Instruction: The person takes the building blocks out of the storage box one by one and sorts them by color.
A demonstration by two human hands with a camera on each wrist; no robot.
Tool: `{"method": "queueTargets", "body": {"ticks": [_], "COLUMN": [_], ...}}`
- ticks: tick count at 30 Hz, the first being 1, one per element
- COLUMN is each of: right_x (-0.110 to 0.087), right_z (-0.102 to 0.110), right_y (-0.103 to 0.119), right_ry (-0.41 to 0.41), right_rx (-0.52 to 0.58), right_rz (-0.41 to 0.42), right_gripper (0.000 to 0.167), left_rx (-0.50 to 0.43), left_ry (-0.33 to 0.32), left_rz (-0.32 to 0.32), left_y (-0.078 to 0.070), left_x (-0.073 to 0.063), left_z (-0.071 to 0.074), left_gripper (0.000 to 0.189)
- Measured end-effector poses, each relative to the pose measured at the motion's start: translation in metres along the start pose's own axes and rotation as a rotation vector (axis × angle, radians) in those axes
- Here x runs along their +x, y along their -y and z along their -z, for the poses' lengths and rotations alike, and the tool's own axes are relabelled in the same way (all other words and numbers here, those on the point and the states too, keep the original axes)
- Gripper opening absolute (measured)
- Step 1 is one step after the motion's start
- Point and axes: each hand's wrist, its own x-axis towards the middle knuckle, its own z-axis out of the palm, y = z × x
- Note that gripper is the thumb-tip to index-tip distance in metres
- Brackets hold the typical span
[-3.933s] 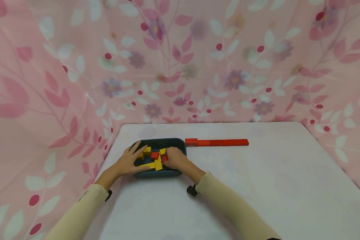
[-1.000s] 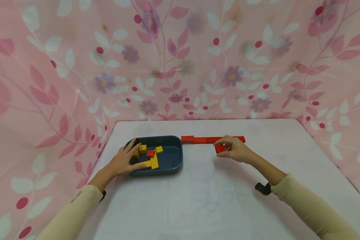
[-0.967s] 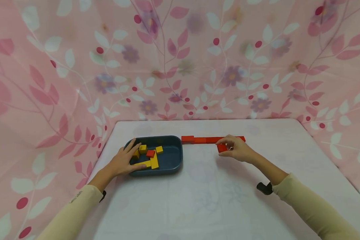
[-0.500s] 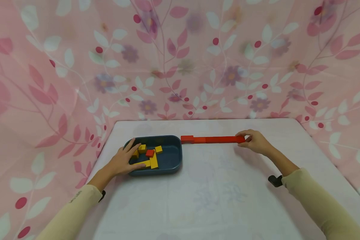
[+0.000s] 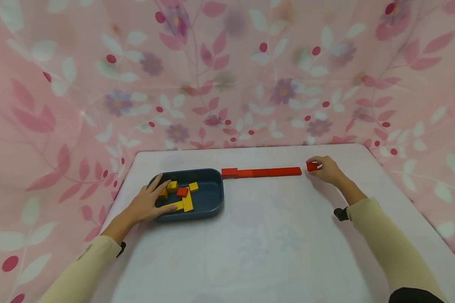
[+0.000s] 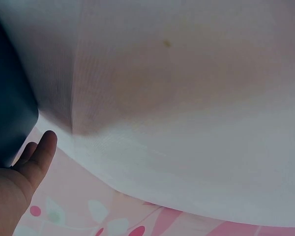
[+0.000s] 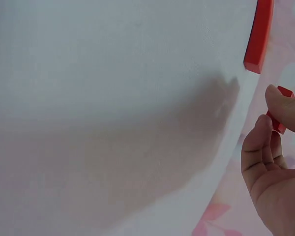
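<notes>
My right hand pinches a small red block between thumb and fingers, just beyond the right end of a row of red blocks. In the right wrist view the fingers partly cover the held block, and the row's end shows a short gap away. Spread over the left end of a dark blue tray is my left hand, its fingers straight and its thumb across the near rim. Inside the tray lie several yellow blocks and one red block.
The row's left end meets the tray's right side on a white-covered table. A pink floral cloth rises behind the table's back edge and along its left side. A black strap piece sits at the right wrist.
The right hand took a red block from the tray, carried it rightward along the row, and now holds it past the row's end. The left hand stays on the tray. The head view has shifted slightly.
</notes>
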Motion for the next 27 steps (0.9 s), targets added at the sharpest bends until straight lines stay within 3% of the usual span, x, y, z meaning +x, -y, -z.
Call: {"method": "queueTargets", "body": {"ticks": [5, 10, 13, 19, 27], "right_x": [0.001, -0.025, -0.035, -0.015, 0.018], "right_z": [-0.004, -0.005, -0.003, -0.004, -0.015], "right_y": [-0.012, -0.043, -0.051, -0.032, -0.012], "right_ry": [0.044, 0.13, 0.163, 0.218, 0.229], "right_rx": [-0.032, -0.047, -0.036, -0.064, -0.102], "right_rz": [-0.038, -0.155, -0.187, -0.151, -0.077], "right_gripper": [0.036, 0.041, 0.041, 0.039, 0.039], "left_rx": [0.0, -0.012, -0.008, 0.002, -0.003], "left_ry": [0.009, 0.057, 0.06, 0.035, 0.012], "left_rz": [-0.012, -0.048, -0.068, -0.04, 0.026], "left_y": [-0.005, -0.02, -0.025, -0.015, -0.003], "left_x": [0.009, 0.029, 0.036, 0.024, 0.002], "left_z": [-0.001, -0.009, -0.01, -0.007, 0.0], "left_gripper": [0.096, 0.096, 0.095, 0.093, 0.091]}}
